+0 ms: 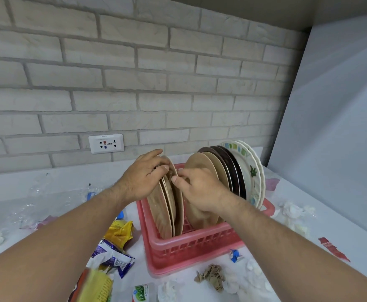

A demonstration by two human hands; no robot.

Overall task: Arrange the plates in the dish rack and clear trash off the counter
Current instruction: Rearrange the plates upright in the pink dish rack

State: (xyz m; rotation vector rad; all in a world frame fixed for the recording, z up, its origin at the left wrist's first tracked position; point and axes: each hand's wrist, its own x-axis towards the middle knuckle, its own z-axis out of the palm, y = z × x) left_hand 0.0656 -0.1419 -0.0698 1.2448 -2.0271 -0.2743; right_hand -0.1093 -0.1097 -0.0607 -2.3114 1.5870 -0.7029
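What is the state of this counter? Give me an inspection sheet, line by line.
Surface: white counter, littered on both sides of the rack.
Job's things: red dish rack holds the plates on edge: tan plates at its left, dark brown plates and floral plates at its right.
Clutter: snack wrappers, crumpled brown paper, tissues, red scrap, clear plastic film.
Hands: left hand grips the rims of the tan plates; right hand pinches one of their rims.
Cables: nothing seen.
Surroundings: brick-pattern wall, wall socket, pale panel at right.
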